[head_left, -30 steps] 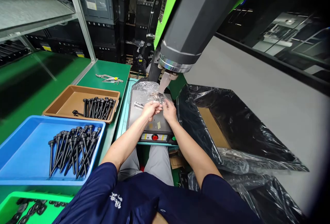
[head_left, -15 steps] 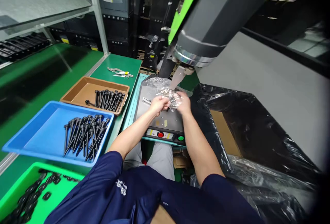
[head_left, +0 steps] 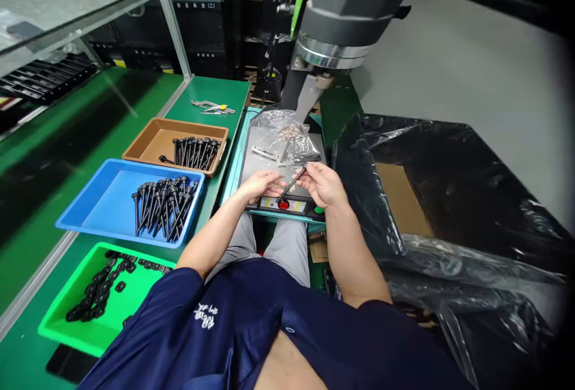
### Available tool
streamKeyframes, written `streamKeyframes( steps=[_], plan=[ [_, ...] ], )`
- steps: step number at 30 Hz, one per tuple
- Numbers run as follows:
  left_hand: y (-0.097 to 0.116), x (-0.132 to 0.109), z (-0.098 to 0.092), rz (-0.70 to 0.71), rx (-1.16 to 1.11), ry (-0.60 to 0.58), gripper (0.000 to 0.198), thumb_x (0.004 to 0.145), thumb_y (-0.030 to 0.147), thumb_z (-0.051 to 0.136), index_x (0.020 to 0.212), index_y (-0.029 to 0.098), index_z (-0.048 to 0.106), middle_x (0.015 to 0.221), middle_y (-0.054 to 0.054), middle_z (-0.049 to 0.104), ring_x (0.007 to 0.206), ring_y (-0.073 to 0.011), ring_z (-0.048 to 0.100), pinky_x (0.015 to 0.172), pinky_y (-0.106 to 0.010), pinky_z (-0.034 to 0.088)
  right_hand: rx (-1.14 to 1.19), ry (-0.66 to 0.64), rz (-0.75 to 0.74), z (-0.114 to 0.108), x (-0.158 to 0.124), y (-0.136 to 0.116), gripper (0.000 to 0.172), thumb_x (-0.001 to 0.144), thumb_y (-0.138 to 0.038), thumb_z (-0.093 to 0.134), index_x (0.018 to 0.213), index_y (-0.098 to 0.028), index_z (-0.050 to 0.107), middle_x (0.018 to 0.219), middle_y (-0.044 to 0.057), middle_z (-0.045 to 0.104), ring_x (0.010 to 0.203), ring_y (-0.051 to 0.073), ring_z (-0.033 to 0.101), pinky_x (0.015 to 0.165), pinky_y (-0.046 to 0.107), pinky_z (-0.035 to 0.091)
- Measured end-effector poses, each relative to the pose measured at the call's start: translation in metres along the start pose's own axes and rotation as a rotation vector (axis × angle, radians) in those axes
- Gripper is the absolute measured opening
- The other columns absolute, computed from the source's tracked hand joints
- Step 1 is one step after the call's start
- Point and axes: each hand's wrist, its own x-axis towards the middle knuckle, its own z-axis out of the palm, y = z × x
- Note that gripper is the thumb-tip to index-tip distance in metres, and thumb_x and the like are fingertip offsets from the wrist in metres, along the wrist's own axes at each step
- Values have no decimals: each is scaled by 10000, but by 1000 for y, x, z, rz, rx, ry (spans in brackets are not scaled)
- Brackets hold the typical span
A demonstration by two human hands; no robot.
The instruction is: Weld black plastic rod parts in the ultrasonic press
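A thin black rod (head_left: 293, 182) slants between my hands above the front of a dark machine plate (head_left: 256, 168). My right hand (head_left: 324, 184) pinches its upper end. Close to the rod's lower end is my left hand (head_left: 264, 185), fingers apart and slightly curled; whether they touch the rod is unclear. Clear plastic bags (head_left: 300, 145) lie on the plate beyond my hands, beside a small metal bracket (head_left: 265, 153). A red button (head_left: 283, 204) and a green button (head_left: 318, 209) sit on the machine's front edge.
Left of the machine stand a brown tray (head_left: 148, 132) and a blue tray (head_left: 101, 198) with black bolts, and a green tray (head_left: 67, 324) with black parts. Pliers (head_left: 213, 108) lie behind. A machine head (head_left: 336, 30) hangs overhead; a black-lined box (head_left: 449, 186) is right.
My hands have come back from the plastic bag toward the machine's front edge. The bag now lies released on the plate, and the black rod shows in my right hand. The view has shifted.
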Motion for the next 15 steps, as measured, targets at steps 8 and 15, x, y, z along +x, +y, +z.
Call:
streamKeyframes(
  steps=[8, 15],
  plan=[
    [17, -38, -25, 129, 278, -78, 206, 686, 115, 827, 832, 114, 681, 717, -85, 712, 618, -175, 699, 534, -211, 483, 20, -78, 35, 38, 19, 18, 460, 755, -565, 799, 888, -206, 545, 789, 10, 675, 727, 162, 701, 667, 291, 627],
    [60, -47, -146, 142, 806, 684, 184, 662, 82, 782, 743, 160, 637, 728, -38, 693, 747, -199, 690, 767, -302, 537, 32, 9, 65, 14, 1, 22, 577, 626, -560, 886, 1014, -230, 615, 839, 5, 702, 719, 144, 699, 604, 227, 579]
  ],
)
